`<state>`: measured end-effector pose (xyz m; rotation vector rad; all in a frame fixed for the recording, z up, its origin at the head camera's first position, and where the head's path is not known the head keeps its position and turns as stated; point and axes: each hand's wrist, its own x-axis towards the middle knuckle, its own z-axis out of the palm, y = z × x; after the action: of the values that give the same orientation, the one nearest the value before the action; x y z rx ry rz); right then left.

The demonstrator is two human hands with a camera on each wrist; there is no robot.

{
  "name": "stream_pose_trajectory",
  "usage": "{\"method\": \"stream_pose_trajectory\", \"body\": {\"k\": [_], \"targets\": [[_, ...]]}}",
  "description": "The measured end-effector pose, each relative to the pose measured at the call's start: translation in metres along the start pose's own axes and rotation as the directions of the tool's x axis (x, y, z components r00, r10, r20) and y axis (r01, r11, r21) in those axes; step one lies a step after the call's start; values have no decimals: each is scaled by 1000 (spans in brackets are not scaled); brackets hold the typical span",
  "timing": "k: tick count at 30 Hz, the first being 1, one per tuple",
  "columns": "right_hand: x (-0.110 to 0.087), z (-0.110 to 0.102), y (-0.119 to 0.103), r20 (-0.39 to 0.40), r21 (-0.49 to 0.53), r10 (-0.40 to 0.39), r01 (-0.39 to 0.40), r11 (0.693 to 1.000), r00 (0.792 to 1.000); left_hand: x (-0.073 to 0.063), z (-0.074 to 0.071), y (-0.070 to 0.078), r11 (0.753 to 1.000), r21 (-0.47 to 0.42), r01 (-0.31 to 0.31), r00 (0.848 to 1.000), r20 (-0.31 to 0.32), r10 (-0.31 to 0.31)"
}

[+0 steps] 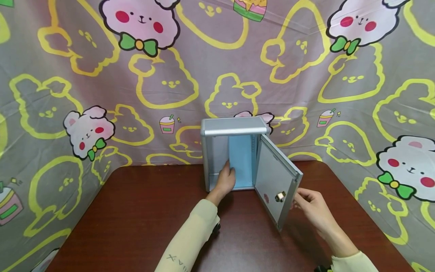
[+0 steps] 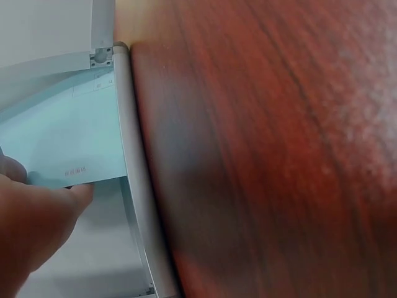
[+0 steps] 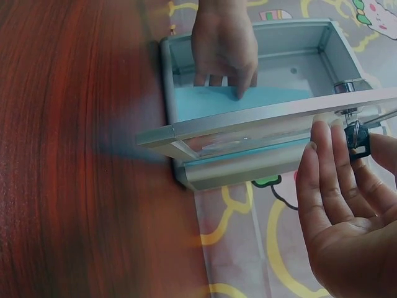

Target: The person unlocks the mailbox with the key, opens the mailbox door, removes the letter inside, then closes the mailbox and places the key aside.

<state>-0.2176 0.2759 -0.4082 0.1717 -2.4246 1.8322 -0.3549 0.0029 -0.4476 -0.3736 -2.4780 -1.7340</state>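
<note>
A small grey metal box (image 1: 234, 125) stands on the table with its door (image 1: 272, 170) swung open to the right. Inside it, a light blue envelope (image 1: 242, 158) stands along the right side; faint printing shows on the envelope (image 2: 68, 136) in the left wrist view. My left hand (image 1: 225, 180) reaches into the box and pinches the envelope's near edge between thumb and fingers. At the door's free edge, my right hand (image 1: 314, 209) pinches the black-headed key (image 3: 358, 138) in the lock, its other fingers extended. The lock's metal cam (image 1: 280, 196) shows on the door's inner face.
The dark red-brown wooden table (image 1: 136, 219) carries the box near its back edge. A patterned cloth (image 1: 204, 60) with cartoon rabbits hangs close behind the box and on both sides.
</note>
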Motion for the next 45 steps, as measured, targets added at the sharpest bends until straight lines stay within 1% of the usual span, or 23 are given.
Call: {"method": "stream_pose_trajectory", "body": {"k": [6,10,13,15,20,24,28,31,35,39,45], "targets": [[0,1,-1,-5,-6,4,-4,1000,1000,-3,-5,2,1000,-16,27,1000,15,-27],[-1,1,-1,-5,-10,3,-3,1000,1000,-5,-10,5,999,-24,26,1000,7,-25],[-1,1,-1,-4,-4,4,-4,1000,1000,-5,-14,5,1000,-7,9,1000,-14,-9],[-1,0,-1,-4,-2,5,-5,1000,1000,-5,-16,6,1000,-2,2,1000,-16,-2],[-1,0,-1,0,-1,1,-1,1000,1000,-8,-20,10,1000,-12,-6,1000,4,6],[-1,-1,-2,-2,-3,7,-7,1000,1000,-11,-23,13,999,-17,-27,1000,8,27],[-1,-1,-2,-4,-9,16,-16,1000,1000,-15,-24,13,998,-15,-63,998,8,63],[-1,0,-1,-2,-4,19,-19,1000,1000,-19,-25,11,997,-27,-75,997,21,76],[-2,0,-1,1,2,15,-15,1000,1000,-26,-29,11,996,-51,-73,995,67,76],[-2,1,-2,4,0,-7,7,1000,1000,-32,-32,13,994,-71,-77,990,109,85],[-2,1,-2,12,5,-18,18,1000,1000,-43,-37,12,997,-51,-62,988,138,69]]}}
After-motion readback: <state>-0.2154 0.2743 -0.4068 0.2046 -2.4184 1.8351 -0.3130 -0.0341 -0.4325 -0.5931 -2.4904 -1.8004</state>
